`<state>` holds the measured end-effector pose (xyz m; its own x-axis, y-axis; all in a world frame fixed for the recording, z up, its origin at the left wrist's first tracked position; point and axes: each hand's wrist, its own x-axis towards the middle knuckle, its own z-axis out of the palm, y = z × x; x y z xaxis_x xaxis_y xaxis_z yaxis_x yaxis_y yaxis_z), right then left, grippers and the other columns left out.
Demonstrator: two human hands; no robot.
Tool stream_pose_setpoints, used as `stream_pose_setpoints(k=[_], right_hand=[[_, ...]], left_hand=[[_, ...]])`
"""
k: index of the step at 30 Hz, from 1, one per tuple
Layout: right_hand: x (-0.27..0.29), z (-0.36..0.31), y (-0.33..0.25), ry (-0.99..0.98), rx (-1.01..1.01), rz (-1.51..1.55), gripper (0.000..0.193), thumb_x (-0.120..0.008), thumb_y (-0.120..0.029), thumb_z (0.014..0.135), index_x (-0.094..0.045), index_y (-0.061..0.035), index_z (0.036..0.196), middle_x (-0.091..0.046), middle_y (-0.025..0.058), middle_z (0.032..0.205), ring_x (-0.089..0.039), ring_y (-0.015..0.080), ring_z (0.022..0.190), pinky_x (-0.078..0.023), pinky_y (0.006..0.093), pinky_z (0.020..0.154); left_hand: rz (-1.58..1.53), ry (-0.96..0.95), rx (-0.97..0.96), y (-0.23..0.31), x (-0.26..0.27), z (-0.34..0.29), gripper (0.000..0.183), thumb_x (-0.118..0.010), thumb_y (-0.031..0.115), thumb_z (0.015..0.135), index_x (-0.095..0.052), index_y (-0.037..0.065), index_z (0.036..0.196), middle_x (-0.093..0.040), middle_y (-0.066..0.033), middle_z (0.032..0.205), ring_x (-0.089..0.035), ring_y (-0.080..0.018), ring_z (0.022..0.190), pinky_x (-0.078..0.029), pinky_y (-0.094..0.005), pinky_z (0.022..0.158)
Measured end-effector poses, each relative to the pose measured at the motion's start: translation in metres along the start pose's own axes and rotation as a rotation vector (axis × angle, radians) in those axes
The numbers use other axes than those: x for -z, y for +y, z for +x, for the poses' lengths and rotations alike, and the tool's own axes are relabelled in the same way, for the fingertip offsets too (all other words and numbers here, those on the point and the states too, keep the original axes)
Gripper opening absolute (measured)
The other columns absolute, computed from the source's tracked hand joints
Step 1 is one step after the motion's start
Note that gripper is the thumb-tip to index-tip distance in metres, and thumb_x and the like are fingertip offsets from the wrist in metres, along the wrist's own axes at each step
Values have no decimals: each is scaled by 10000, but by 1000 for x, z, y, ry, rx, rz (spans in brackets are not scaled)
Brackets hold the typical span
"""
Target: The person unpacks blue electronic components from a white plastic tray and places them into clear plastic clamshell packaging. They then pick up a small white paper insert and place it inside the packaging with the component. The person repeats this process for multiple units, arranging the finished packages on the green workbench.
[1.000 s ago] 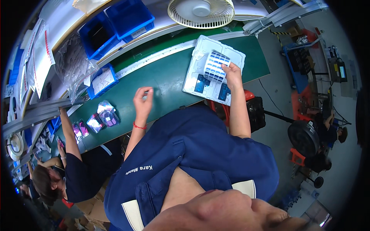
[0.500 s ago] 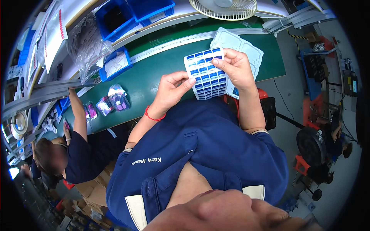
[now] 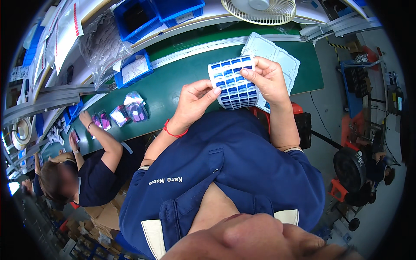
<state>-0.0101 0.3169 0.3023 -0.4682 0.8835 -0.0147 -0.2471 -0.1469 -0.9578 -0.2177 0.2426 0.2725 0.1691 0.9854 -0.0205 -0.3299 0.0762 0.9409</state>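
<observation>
Between my two hands hangs a curved sheet of blue labels point(image 3: 236, 84) on white backing, held over the near edge of the green table. My left hand point(image 3: 196, 99), with a red string on its wrist, pinches the sheet's left edge between thumb and fingers. At the upper right corner, my right hand point(image 3: 268, 80) is closed on the sheet, its thumb lying over a top-row label. The sheet's lower end bends away from me. Behind my right hand lies a pale grey-blue plastic tray point(image 3: 277, 60), partly hidden by the hand and the sheet.
Bagged purple items point(image 3: 130, 110) lie on the green table point(image 3: 182, 65) to the left. A blue bin with white papers point(image 3: 135, 69) stands behind them. Blue bins point(image 3: 180, 11) and a fan point(image 3: 259, 9) occupy the shelf. A co-worker point(image 3: 97, 169) sits at the left.
The label sheet's lower end has curled up a little; both hands keep their grip. At the left, the co-worker's arm has drawn back from the shelf toward the bagged items.
</observation>
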Motion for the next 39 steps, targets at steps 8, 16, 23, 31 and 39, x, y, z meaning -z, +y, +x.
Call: stream_pose_setpoints(k=[8,16,23,31,39], right_hand=[[19,-7,92,104,-164,-463,282,-619,-261,917,-622,-7,1040,-677,114,776,-653,149,673,-494,273,613],[120,-107,178,554,-318,-1146,258,-637,-269,857,-650,-24,938,-675,195,785,-662,374,738,-520,441,662],[214,-131,196,837,-169,-1427,489,-684,-328,823,-580,42,1127,-610,229,1084,-594,377,995,-480,434,835],[255,-110,249,1109,-478,-574,759,-492,-573,896,-424,83,1271,-540,312,1203,-551,380,1119,-413,398,964],[85,-100,226,1126,-765,347,714,-354,-616,938,-454,24,1238,-593,228,1076,-593,293,1020,-499,471,795]], left_hand=[[84,393,-152,-47,91,7,441,-571,1,907,-446,18,1329,-641,-77,1112,-610,-115,957,-478,-250,823],[194,892,182,-142,300,-67,563,-514,-26,917,-321,131,1421,-646,-103,1037,-645,-161,825,-521,-265,589],[244,1065,293,-175,336,-78,553,-549,-25,885,-359,127,1382,-631,-83,944,-614,-147,709,-497,-264,529],[394,1178,414,-183,334,-68,531,-599,-7,867,-389,141,1332,-624,-83,1023,-636,-168,760,-512,-288,536],[417,1201,320,-209,334,-68,644,-597,-80,819,-306,9,1387,-618,-115,1017,-611,-178,863,-487,-278,740]])
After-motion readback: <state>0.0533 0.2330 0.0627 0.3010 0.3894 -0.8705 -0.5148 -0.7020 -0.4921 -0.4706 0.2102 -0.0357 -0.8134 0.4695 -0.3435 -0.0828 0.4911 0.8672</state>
